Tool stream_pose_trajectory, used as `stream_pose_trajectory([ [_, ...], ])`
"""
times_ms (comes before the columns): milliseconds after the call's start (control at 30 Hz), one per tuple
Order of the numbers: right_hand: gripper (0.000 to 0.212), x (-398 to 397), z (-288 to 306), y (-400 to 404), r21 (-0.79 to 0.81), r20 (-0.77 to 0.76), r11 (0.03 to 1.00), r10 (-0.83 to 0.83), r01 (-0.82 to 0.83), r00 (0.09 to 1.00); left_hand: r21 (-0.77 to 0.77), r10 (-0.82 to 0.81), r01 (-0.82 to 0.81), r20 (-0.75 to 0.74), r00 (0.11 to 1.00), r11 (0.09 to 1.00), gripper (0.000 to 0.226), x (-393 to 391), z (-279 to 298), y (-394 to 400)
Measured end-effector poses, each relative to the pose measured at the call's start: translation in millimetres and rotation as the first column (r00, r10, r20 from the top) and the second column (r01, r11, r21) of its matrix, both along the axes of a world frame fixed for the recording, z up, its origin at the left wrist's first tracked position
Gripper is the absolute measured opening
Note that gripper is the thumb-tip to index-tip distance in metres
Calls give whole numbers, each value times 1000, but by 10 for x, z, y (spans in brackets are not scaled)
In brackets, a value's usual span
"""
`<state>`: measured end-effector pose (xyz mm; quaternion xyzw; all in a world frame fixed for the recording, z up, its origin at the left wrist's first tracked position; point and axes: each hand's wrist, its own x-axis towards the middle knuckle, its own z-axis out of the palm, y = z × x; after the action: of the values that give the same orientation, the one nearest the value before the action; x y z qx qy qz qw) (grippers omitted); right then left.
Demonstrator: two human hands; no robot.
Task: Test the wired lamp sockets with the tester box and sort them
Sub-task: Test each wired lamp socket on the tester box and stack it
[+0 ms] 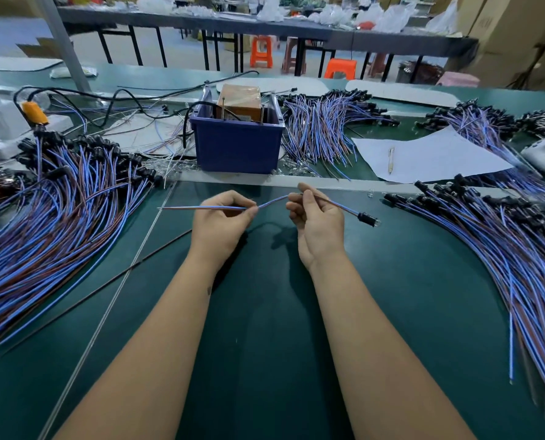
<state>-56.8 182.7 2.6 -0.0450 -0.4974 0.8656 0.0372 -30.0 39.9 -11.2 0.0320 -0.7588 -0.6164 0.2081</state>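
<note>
One wired lamp socket [367, 217] hangs above the green table, its blue and brown wire running leftward through both hands. My left hand [222, 222] pinches the wire near its bare free end, which points left. My right hand [315, 217] pinches the same wire closer to the black socket, which sticks out to the right with a clear bulb at its tip. The tester box [241, 101], brown with two upright metal pins, sits in a blue bin [236, 147] just beyond my hands.
A big pile of wired sockets [52, 204] lies at the left, another pile [493, 236] fans out at the right, and more piles [325, 128] lie behind. A white sheet with a pen [391, 160] lies at right rear. Black cables and a power strip [39, 117] sit far left.
</note>
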Motion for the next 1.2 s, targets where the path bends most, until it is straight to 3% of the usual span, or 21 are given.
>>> stream_pose_trajectory([
  [100,20,46,10,61,-108,29,993,-34,37,999,-281,-79,40,-128,989,959,17,79,31,91],
  [167,21,74,6,127,-122,30,990,-64,67,997,-503,-199,62,-223,954,862,11,152,54,186],
  [267,26,110,5,292,-37,22,989,-141,142,990,-734,-343,73,-226,912,676,5,264,131,381],
  [400,31,138,60,684,257,0,945,-207,200,978,-885,-533,48,-235,813,463,15,405,248,799],
  [467,32,104,128,955,507,-44,830,-246,234,968,-918,-601,88,-178,779,386,7,464,262,1055],
  [533,34,51,196,1266,731,-96,634,-268,251,958,-928,-641,158,-104,760,338,10,494,256,1307],
  [600,33,30,235,1579,878,-113,420,-282,229,953,-925,-658,211,-54,751,317,17,487,248,1566],
  [700,31,70,259,1964,972,-116,164,-288,169,950,-911,-659,302,44,751,283,39,463,249,1937],
  [800,33,115,319,2246,988,-154,-58,-267,144,951,-893,-718,377,94,689,245,56,489,272,2215],
  [900,33,130,424,2462,953,-237,-246,-243,177,941,-858,-768,433,75,636,275,61,564,268,2357],
  [1067,35,155,484,2439,865,-260,-491,-269,100,928,-796,-749,491,73,659,355,46,568,181,2280],
  [1133,44,159,477,2202,862,-283,-492,-270,121,920,-761,-700,483,53,712,434,36,524,158,2124],
  [1200,46,143,462,1842,891,-295,-414,-213,187,932,-735,-614,439,39,788,517,31,454,144,1912],
])
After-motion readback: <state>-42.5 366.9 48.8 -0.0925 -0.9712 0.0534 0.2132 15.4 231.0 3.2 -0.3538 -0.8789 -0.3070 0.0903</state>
